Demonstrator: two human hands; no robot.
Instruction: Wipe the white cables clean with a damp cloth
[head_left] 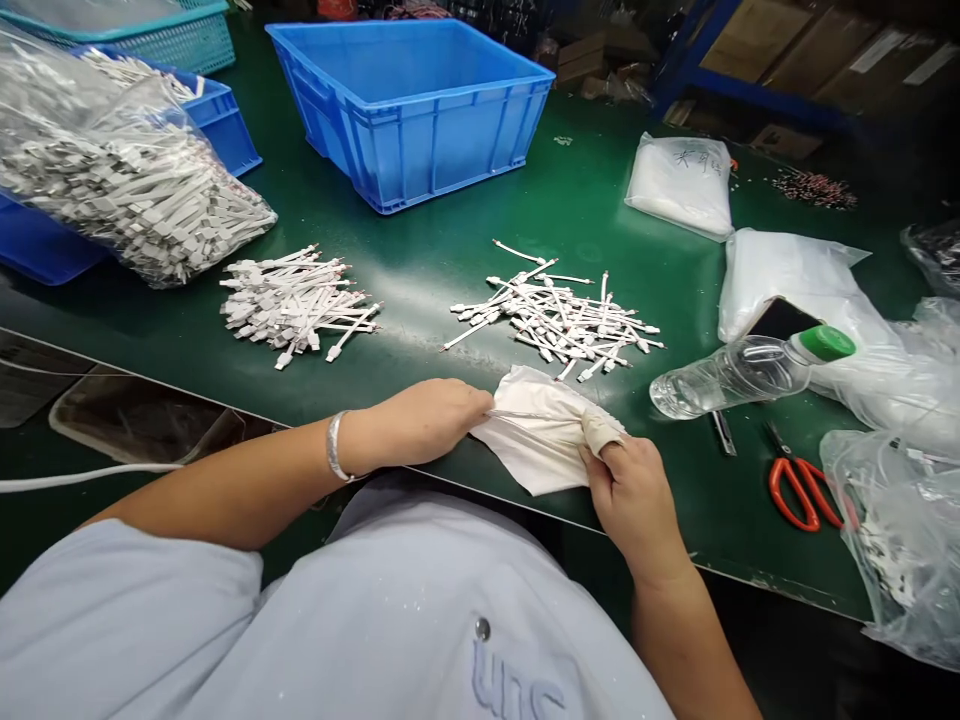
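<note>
My left hand [427, 420], with a silver bangle at the wrist, is closed at the table's front edge. It grips a white cable [517, 414], which stretches from its fingertips across a cream cloth [536, 470] toward my right hand [634, 490]. The right fingers are closed on the cloth and pinch a fold of it; whether the cable's end lies inside that fold is hidden. Just beyond the cloth lies a loose pile of short white cables [562, 315]. A denser pile of short white cables [292, 305] is farther left.
At the back stands a blue bin [450, 140]. A clear bag of white cables [165, 200] leans at left. On the right are a bottle with green cap [735, 375], red-handled pliers [802, 490], a dark phone [784, 318] and plastic bags [795, 270]. The table's edge runs before me.
</note>
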